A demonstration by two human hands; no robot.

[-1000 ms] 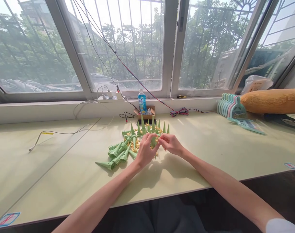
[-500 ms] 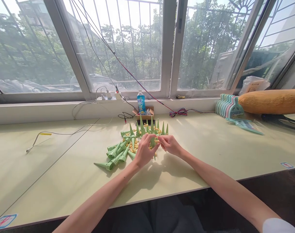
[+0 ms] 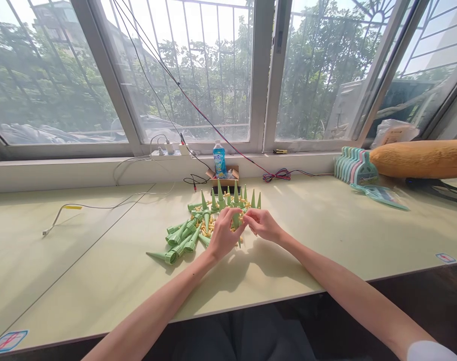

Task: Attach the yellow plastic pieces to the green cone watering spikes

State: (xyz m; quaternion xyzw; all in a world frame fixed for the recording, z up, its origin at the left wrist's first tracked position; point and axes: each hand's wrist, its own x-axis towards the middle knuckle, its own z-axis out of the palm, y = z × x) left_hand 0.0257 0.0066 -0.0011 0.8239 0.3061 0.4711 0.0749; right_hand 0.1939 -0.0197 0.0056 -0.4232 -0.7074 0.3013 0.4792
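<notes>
My left hand (image 3: pixel 224 235) is curled around a green plastic cone-shaped spike (image 3: pixel 236 218), which it holds upright above the table. Against the side of that spike, the fingertips of my right hand (image 3: pixel 265 224) are pinched on a small yellow plastic part, mostly hidden by the fingers. Green hollow spikes (image 3: pixel 192 239) lie in a heap left of my hands, their wide ends open. Several more spikes (image 3: pixel 219 194) stand point-up behind my hands. Many small yellow parts (image 3: pixel 207 231) are scattered among them.
A small cardboard box (image 3: pixel 233 173) and a blue bottle (image 3: pixel 219 159) stand at the back. Coiled wires (image 3: pixel 277 174) lie beside the wall, and a white cable (image 3: pixel 100 206) crosses the left side. Teal dustpan-shaped items (image 3: pixel 358 165) and a long orange cushion (image 3: pixel 420 158) are at right.
The right fingertips have shifted slightly against the spike, and less of the yellow part shows now. The left hand keeps its hold; the view has moved a little.
</notes>
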